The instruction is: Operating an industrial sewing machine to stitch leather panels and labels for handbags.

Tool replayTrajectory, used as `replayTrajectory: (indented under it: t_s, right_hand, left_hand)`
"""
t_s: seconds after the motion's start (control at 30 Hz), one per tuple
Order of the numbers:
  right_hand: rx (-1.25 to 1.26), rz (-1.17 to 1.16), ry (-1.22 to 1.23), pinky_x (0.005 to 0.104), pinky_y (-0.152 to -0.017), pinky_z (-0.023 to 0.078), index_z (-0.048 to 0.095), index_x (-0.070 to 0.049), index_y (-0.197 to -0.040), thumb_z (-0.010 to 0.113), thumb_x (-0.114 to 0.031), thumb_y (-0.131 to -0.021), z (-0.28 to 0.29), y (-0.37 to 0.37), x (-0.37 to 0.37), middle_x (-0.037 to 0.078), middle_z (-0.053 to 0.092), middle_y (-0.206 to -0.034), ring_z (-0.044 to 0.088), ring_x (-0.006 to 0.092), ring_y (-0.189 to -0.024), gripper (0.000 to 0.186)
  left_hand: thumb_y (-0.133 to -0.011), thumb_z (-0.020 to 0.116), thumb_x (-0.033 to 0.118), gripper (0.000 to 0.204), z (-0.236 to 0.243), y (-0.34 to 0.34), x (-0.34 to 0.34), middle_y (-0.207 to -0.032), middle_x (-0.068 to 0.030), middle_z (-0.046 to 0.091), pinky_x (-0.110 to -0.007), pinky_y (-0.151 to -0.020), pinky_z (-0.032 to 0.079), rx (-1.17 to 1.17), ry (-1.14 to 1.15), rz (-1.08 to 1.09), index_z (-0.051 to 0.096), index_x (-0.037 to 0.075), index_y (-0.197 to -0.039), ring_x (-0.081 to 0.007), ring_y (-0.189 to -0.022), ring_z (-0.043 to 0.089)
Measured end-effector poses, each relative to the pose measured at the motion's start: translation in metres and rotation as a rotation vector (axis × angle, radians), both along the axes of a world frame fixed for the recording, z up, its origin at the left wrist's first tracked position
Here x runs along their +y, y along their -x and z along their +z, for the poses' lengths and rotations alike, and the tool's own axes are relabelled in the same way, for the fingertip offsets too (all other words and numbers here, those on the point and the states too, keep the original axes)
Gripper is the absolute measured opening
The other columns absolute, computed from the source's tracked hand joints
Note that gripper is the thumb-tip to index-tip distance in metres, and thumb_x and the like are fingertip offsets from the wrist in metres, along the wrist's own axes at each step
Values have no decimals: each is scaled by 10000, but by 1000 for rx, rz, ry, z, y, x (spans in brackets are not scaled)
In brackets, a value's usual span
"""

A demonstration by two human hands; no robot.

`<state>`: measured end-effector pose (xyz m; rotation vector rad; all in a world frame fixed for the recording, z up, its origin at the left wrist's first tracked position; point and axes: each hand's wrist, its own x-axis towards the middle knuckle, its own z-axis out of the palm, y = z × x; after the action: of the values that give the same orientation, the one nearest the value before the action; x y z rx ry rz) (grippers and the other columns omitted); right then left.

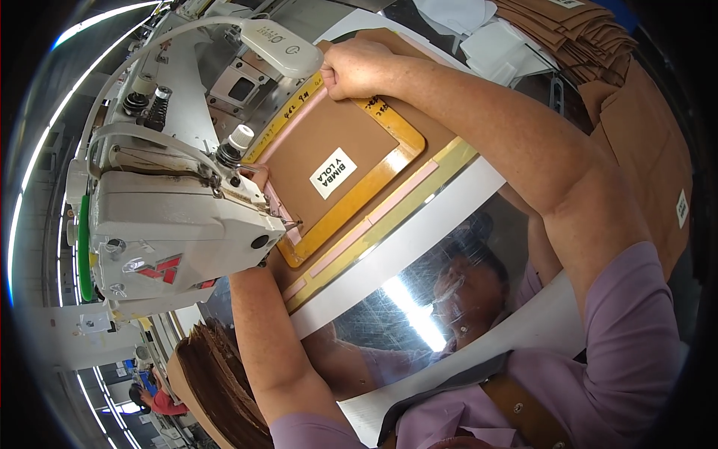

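A yellow sewing template [410, 136] frames a brown panel [299, 153] that bears a white label [333, 173]. Pink strips line the template's inner edge. My right hand [357, 67] has its fingers curled over the template's far corner, beside a white lamp head [280, 49]. My left forearm passes behind the white sewing machine head [179, 232], which hides most of my left hand [259, 175]. Only a few of its fingertips show at the template's left edge. The machine's needle area [293, 224] sits over the near left corner of the panel.
A shiny, scratched plate [389, 314] lies before me, reflecting a light. Brown cut pieces [572, 34] are stacked at the far right, with clear plastic pieces [497, 45] beside them. Another brown pile [217, 374] stands at the near left. A person in red [166, 402] is in the distance.
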<state>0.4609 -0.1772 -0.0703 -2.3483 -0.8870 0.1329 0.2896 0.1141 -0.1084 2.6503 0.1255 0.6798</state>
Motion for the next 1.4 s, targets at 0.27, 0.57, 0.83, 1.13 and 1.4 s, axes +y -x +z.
replayTrajectory:
  t_s: [0.27, 0.57, 0.83, 1.13, 1.4]
  right_hand:
    - [-9, -32, -43, 369, -778, 565, 730, -144, -853, 759, -166, -785, -2, -1, 3, 7, 755, -884, 718, 190, -869, 77]
    - [-747, 170, 197, 425, -772, 581, 720, -67, -895, 702, -111, -829, -21, 25, 17, 90, 705, -900, 711, 296, -932, 81]
    - [-614, 498, -8, 436, -981, 498, 728, -76, -1160, 654, -497, -938, -22, 75, 37, 98, 681, -1150, 618, 279, -1153, 482]
    - [-435, 550, 132, 452, -1044, 444, 678, -94, -1298, 671, -419, -886, -2, 90, 63, 98, 639, -1297, 556, 262, -1268, 525]
    - [-496, 483, 140, 467, -1099, 393, 670, -178, -1364, 591, -549, -936, -16, 93, 65, 67, 566, -1405, 487, 240, -1343, 572]
  left_hand:
    - [-798, 825, 165, 199, -6, -12, 17, -710, -52, 642, -293, -637, 482, 117, 221, 254, 696, 18, -836, -140, -642, 575]
    - [-795, 794, 161, 187, 8, -6, -50, -901, -106, 656, -359, -835, 508, 7, 32, 239, 694, 8, -834, -203, -834, 619]
    - [-822, 743, 82, 66, 11, 5, -18, -939, -95, 645, -368, -894, 489, -72, -225, -40, 728, 34, -863, -248, -933, 614]
    - [-867, 781, 115, 179, 24, 29, -45, -990, -59, 678, -344, -908, 496, -68, -162, -277, 751, 52, -1031, -217, -948, 623]
    - [-932, 772, 277, 341, 21, 93, -33, -1139, -152, 738, -401, -899, 555, 408, 62, -233, 729, 40, -1173, -263, -1045, 700]
